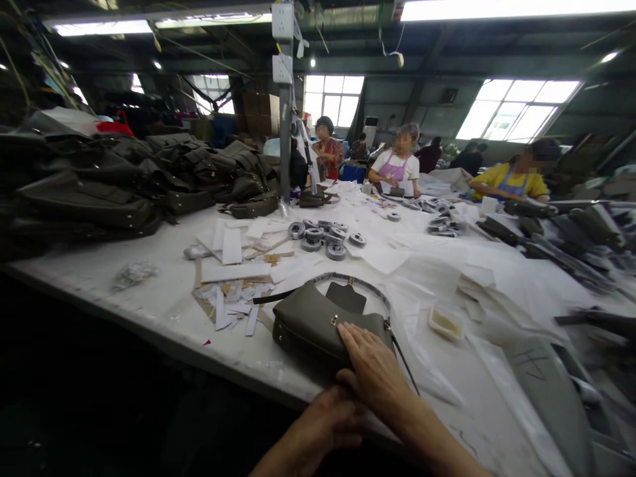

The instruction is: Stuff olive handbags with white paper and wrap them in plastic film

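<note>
A dark olive handbag (311,318) lies on its side near the front edge of the white table (179,318), with a gold clasp on its upper face. Its flap and curved strap extend behind it. My right hand (370,361) rests on the bag, fingers extended flat beside the clasp. Lower down, at the table's edge, my left hand (322,424) is just below the right one, near the bag's front side. Its fingers are apart, partly blurred and shadowed, and nothing shows in them.
Dark bags (94,199) are piled at the left. Paper strips (232,245) and rolled grey straps (335,250) lie behind the bag. A small dish (446,323) and grey pieces (546,391) sit at the right. Several people are across the table, near a post (285,146).
</note>
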### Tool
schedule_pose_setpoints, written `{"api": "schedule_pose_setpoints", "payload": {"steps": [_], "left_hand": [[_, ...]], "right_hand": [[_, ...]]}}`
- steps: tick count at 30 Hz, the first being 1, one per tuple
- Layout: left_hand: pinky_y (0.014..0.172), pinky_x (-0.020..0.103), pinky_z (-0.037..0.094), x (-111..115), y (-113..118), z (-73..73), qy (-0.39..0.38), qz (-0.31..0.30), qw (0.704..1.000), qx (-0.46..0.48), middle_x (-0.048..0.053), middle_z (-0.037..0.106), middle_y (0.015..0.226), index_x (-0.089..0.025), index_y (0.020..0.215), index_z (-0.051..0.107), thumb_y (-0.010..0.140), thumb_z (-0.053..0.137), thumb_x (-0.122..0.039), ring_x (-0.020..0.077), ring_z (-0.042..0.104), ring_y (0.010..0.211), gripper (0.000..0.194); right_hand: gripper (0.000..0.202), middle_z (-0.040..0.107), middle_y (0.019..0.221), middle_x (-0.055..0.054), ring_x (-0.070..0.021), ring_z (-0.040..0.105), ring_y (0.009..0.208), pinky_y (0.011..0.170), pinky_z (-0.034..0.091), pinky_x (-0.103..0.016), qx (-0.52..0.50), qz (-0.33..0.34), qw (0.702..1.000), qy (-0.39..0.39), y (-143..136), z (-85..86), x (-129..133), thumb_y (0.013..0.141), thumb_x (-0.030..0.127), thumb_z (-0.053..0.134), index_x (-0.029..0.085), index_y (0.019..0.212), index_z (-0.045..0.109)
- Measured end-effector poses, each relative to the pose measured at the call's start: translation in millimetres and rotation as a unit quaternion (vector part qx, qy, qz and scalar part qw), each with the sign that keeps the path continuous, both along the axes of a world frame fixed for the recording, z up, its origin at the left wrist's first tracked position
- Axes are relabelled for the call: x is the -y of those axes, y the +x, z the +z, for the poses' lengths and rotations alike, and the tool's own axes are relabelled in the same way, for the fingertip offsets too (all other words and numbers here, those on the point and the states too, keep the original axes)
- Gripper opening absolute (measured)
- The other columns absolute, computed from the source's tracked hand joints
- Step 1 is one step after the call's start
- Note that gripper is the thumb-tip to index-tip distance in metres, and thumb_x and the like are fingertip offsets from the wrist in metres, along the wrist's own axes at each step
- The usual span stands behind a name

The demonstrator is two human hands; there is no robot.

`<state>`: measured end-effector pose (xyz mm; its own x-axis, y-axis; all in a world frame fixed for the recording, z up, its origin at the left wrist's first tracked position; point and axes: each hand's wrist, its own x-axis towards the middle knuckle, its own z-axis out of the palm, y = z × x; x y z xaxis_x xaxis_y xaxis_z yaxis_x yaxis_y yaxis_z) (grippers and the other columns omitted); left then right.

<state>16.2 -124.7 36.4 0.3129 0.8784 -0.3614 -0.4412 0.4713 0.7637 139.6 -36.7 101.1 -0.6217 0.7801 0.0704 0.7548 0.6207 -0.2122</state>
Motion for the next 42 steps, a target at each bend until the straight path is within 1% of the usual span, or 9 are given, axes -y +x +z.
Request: {"api": "schedule_pose_setpoints", "payload": {"steps": [3, 6, 9, 12, 16, 20, 29, 35, 42], "left_hand": [[0.077, 0.033, 0.050, 2, -9, 19.3, 0.227, -0.096, 0.929, -0.277, 0.007, 0.074, 0.089, -0.020, 0.094, 0.074, 0.089, 0.057, -0.029, 0.0234, 0.068, 0.084, 0.020], [0.093, 0.039, 0.047, -16, -44, 39.7, 0.437, 0.006, 0.739, -0.513, 0.010, 0.072, 0.108, -0.021, 0.112, 0.069, 0.093, 0.050, -0.023, 0.0258, 0.064, 0.102, 0.027], [0.112, 0.055, 0.029, -50, -80, 49.4, 0.500, 0.003, 0.570, -0.652, 0.013, 0.055, 0.140, -0.019, 0.133, 0.055, 0.084, 0.067, -0.024, 0.0342, 0.043, 0.135, 0.050], [0.111, 0.058, 0.027, -78, -98, 48.4, 0.483, -0.078, 0.500, -0.715, 0.016, 0.053, 0.141, -0.019, 0.137, 0.049, 0.070, 0.082, -0.035, 0.0379, 0.043, 0.134, 0.076], [0.102, 0.053, 0.039, -92, -92, 45.9, 0.447, -0.137, 0.474, -0.746, 0.015, 0.061, 0.130, -0.023, 0.135, 0.051, 0.075, 0.078, -0.031, 0.0354, 0.056, 0.121, 0.066], [0.090, 0.045, 0.049, -90, -80, 39.3, 0.450, -0.156, 0.462, -0.748, 0.013, 0.069, 0.112, -0.021, 0.128, 0.057, 0.087, 0.059, -0.015, 0.0306, 0.064, 0.106, 0.041], [0.108, 0.049, 0.036, -75, -97, 15.0, 0.548, -0.047, 0.406, -0.730, 0.016, 0.063, 0.128, -0.019, 0.134, 0.055, 0.095, 0.040, -0.010, 0.0277, 0.056, 0.123, 0.042], [0.101, 0.045, 0.042, -89, -114, 40.0, 0.475, -0.096, 0.396, -0.780, 0.016, 0.066, 0.119, -0.018, 0.122, 0.061, 0.089, 0.047, -0.007, 0.0272, 0.062, 0.112, 0.038], [0.087, 0.040, 0.051, -88, -100, 1.2, 0.449, -0.075, 0.385, -0.803, 0.019, 0.066, 0.116, -0.014, 0.131, 0.055, 0.087, 0.042, -0.003, 0.0262, 0.066, 0.101, 0.047]], "right_hand": [[0.078, 0.048, 0.146, -0.016, -0.0321, 0.047, 0.134, 0.112, 0.039, -0.051, 0.025, 0.023, 0.999, -0.002, 21, -14.6, -9, 0.068, 0.008, 0.068, 0.015, 0.142, 0.047], [0.081, 0.047, 0.147, -0.015, -0.0301, 0.045, 0.135, 0.114, 0.036, -0.050, 0.043, 0.046, 0.998, -0.013, 34, -18.5, -9, 0.066, 0.002, 0.063, 0.014, 0.143, 0.045], [0.076, 0.050, 0.144, -0.017, -0.0309, 0.049, 0.132, 0.111, 0.039, -0.048, 0.053, 0.055, 0.997, -0.027, 33, -10.9, -8, 0.069, 0.007, 0.066, 0.013, 0.142, 0.047], [0.069, 0.057, 0.136, -0.021, -0.0354, 0.056, 0.122, 0.103, 0.045, -0.051, 0.056, 0.061, 0.996, -0.028, 25, -1.1, -14, 0.074, 0.028, 0.073, 0.011, 0.137, 0.051], [0.068, 0.060, 0.131, -0.020, -0.0360, 0.061, 0.115, 0.099, 0.048, -0.051, 0.066, 0.065, 0.996, -0.003, 21, -2.5, -26, 0.074, 0.036, 0.073, 0.013, 0.136, 0.053], [0.057, 0.061, 0.133, -0.014, -0.0289, 0.060, 0.119, 0.104, 0.047, -0.045, 0.053, 0.077, 0.994, 0.047, 26, -26.4, -26, 0.081, 0.012, 0.057, 0.016, 0.138, 0.053], [0.066, 0.053, 0.144, -0.008, -0.0255, 0.046, 0.135, 0.111, 0.042, -0.051, -0.061, 0.075, 0.976, 0.196, 35, -82.2, -8, 0.088, 0.001, 0.034, 0.022, 0.150, 0.037], [0.070, 0.056, 0.140, -0.007, -0.0235, 0.053, 0.129, 0.109, 0.043, -0.046, -0.009, 0.064, 0.995, 0.076, 33, -49.9, -17, 0.079, -0.005, 0.040, 0.023, 0.142, 0.048], [0.075, 0.065, 0.126, -0.012, -0.0314, 0.063, 0.109, 0.094, 0.052, -0.045, 0.066, 0.039, 0.997, 0.006, 9, -9.8, -31, 0.077, 0.016, 0.069, 0.024, 0.146, 0.041]]}}
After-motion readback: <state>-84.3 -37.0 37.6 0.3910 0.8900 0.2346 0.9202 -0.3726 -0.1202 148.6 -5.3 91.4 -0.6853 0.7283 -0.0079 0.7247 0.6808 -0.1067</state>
